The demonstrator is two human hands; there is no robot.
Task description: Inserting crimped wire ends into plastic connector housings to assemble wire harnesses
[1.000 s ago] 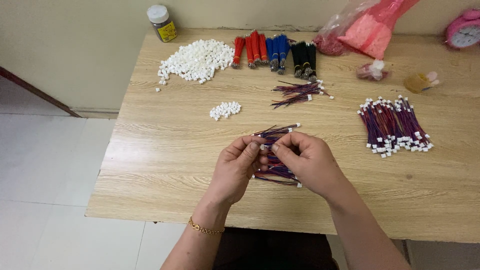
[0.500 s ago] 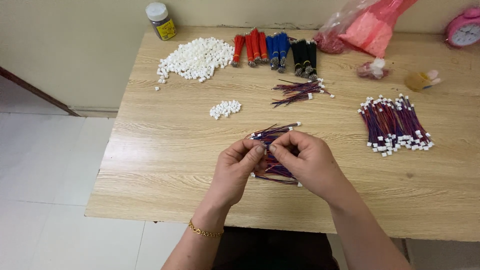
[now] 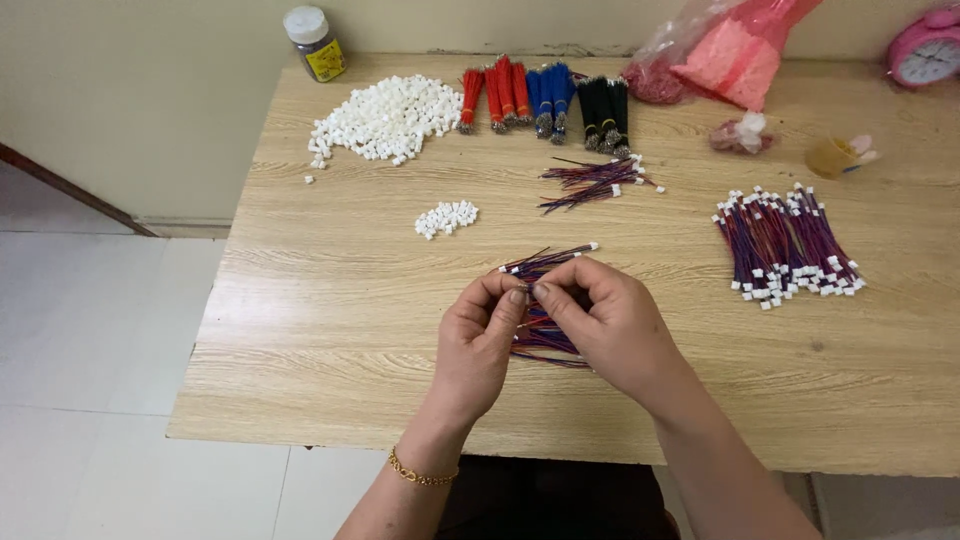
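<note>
My left hand (image 3: 478, 345) and my right hand (image 3: 607, 322) meet fingertip to fingertip near the table's front middle, pinching the same small bundle of thin red, blue and purple wires (image 3: 545, 335). One end of the wire bundle, tipped with a white connector (image 3: 592, 245), sticks out beyond my fingers toward the far side. The pinched spot itself is hidden by my fingers. A gold bracelet (image 3: 418, 474) sits on my left wrist.
On the wooden table (image 3: 330, 330): a big heap of white connectors (image 3: 385, 115), a small heap (image 3: 446, 217), red, blue and black wire bundles (image 3: 545, 95), loose wires (image 3: 595, 180), finished wires with connectors (image 3: 788, 245), a jar (image 3: 314, 42), pink bags (image 3: 735, 50), a pink clock (image 3: 925, 55).
My hands stay in the same place; only the fingers shift slightly on the wire bundle.
</note>
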